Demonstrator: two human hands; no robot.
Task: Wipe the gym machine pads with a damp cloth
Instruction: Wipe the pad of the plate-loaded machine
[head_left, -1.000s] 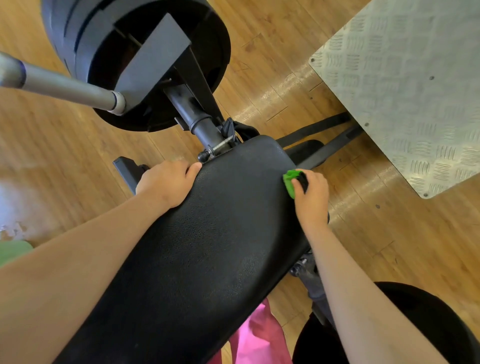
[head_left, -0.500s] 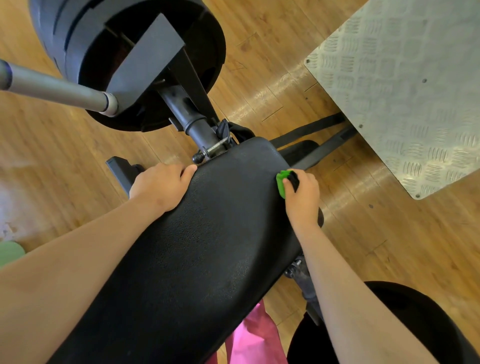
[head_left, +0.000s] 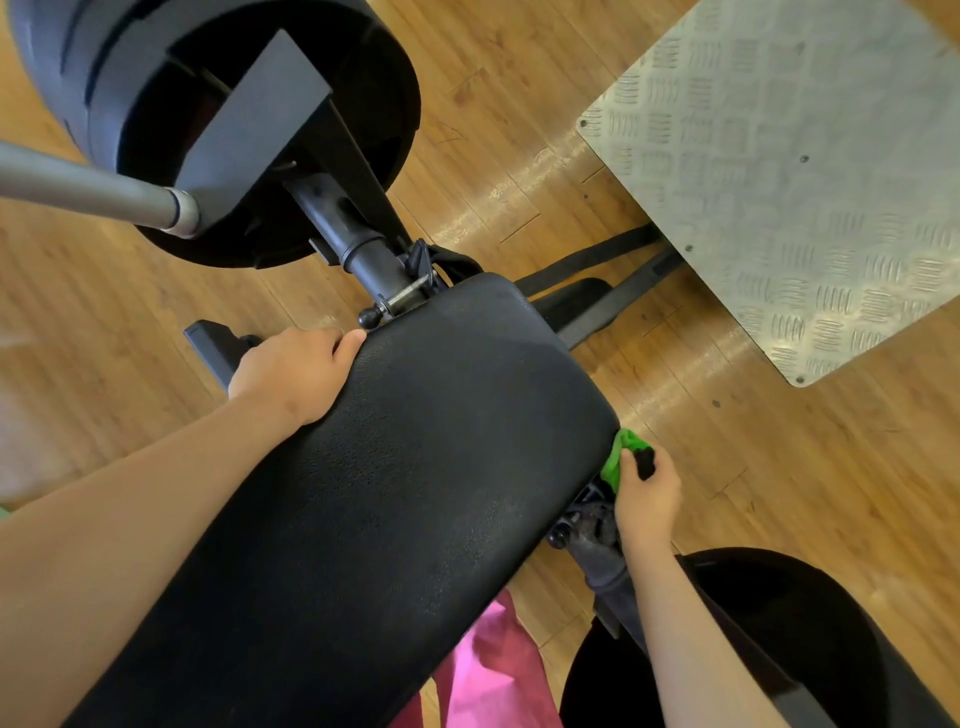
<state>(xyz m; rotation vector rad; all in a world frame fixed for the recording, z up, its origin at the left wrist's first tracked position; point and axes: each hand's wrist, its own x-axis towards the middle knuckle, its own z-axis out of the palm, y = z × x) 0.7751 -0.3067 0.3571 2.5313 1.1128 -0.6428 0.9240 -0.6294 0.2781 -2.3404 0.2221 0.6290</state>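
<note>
The right hand (head_left: 647, 493), clamped on the green cloth (head_left: 619, 457), has slid along the right edge of the pad (head_left: 415, 467) toward the person, so that side looks wiped. The left hand (head_left: 291, 371) still grips the opposite edge.

Glossy wood-plank floor (head_left: 779, 467), steel tread-plate platform (head_left: 805, 182) at right

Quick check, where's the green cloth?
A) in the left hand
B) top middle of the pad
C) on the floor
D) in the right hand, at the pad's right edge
D: the right hand grips the cloth against the right edge of the pad. The left hand holds the opposite edge without any cloth.
</note>
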